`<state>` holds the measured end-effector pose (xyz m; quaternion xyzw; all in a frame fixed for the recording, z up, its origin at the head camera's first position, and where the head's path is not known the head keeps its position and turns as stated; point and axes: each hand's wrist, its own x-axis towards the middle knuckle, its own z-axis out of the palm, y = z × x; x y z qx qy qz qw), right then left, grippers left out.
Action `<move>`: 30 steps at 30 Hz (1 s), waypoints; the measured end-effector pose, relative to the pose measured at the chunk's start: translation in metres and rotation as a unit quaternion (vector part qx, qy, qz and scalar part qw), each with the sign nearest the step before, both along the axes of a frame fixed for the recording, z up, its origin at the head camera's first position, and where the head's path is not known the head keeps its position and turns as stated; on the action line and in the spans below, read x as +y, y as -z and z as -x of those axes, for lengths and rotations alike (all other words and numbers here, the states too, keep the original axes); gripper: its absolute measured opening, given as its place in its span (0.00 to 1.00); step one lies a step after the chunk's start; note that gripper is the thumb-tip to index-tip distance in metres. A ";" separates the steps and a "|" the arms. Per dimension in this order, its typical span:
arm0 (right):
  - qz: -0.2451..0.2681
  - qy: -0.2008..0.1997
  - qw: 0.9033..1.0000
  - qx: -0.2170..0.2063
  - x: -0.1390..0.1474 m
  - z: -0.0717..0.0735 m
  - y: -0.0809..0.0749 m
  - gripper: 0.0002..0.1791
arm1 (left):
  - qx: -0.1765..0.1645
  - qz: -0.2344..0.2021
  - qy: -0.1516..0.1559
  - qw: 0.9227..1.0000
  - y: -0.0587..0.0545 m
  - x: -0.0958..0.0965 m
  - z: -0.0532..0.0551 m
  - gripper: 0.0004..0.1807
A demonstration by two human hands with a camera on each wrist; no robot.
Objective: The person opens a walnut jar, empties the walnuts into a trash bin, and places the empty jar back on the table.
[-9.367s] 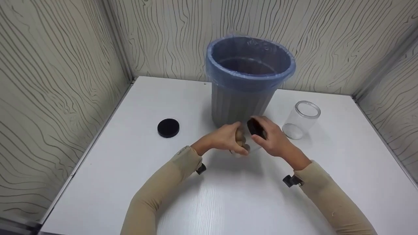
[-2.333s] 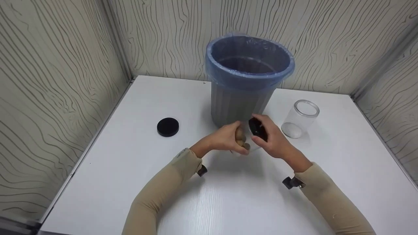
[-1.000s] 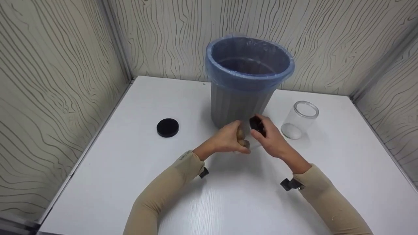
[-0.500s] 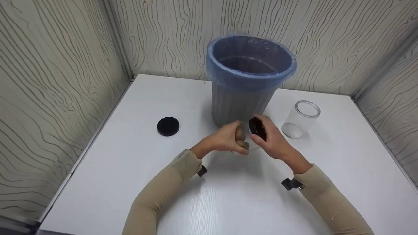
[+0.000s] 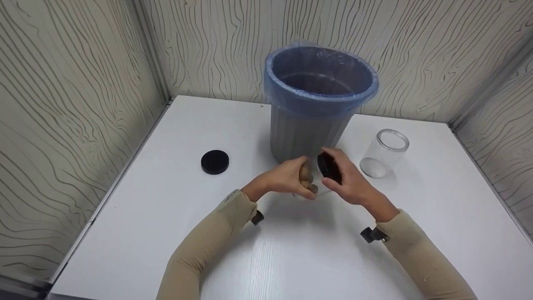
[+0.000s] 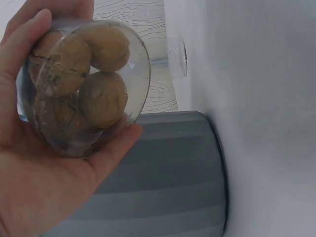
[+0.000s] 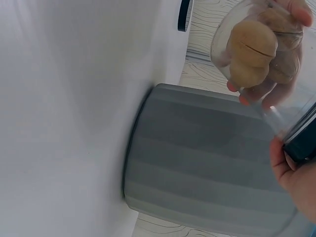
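My left hand [image 5: 287, 177] grips a clear jar [image 6: 139, 79] around its base, holding it tilted on its side above the table. Inside lie several brown walnuts [image 6: 103, 99], gathered at the base end. At the mouth end, my right hand [image 5: 353, 183] holds a black screw lid [image 5: 329, 168], fingers and thumb around its rim. In the right wrist view the lid [image 7: 302, 140] sits against the jar's mouth; how far it is threaded cannot be seen. Part of the jar's wall is hidden by the left palm and fingers.
Behind the hands stands a grey bin [image 5: 306, 131] with a blue bag liner [image 5: 320, 102]. A second clear jar [image 5: 384, 153], lidless, is to the right on the white table [image 5: 166, 216]. Another black lid [image 5: 215, 162] lies to the left.
Compared with the earlier frames, the lid's angle and my right fingers and thumb around it shift slightly. My left hand keeps the jar nearly in place. The other jar and lid stay put.
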<state>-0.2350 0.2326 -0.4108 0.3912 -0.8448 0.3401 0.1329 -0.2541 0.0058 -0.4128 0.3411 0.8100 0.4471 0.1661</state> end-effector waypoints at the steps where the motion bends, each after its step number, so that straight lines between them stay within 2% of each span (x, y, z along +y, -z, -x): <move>1: 0.002 -0.004 1.000 0.002 0.000 0.000 0.000 0.42 | -0.004 -0.002 0.003 1.000 0.000 0.000 0.000 0.33; 10: 0.008 -0.042 0.999 0.015 0.002 0.001 0.002 0.39 | -0.006 0.011 0.010 1.000 0.000 -0.002 0.001 0.35; 13: 0.010 -0.052 0.999 0.002 0.002 0.000 0.001 0.38 | -0.006 0.012 0.006 1.000 0.001 -0.001 0.001 0.34; 15: 0.010 -0.052 0.998 -0.015 0.002 -0.001 0.000 0.39 | 0.007 0.016 -0.003 1.000 0.002 0.000 0.001 0.33; 18: 0.007 -0.024 0.999 -0.039 0.000 -0.004 -0.002 0.40 | 0.020 0.010 -0.020 1.000 0.003 0.003 0.000 0.33; 24: 0.021 0.058 0.995 -0.083 -0.007 -0.007 -0.007 0.38 | 0.047 -0.005 -0.055 0.997 0.006 0.011 -0.002 0.35; 30: 0.021 0.090 0.992 -0.088 -0.009 -0.007 -0.009 0.37 | 0.062 -0.021 -0.066 0.996 0.007 0.014 -0.004 0.39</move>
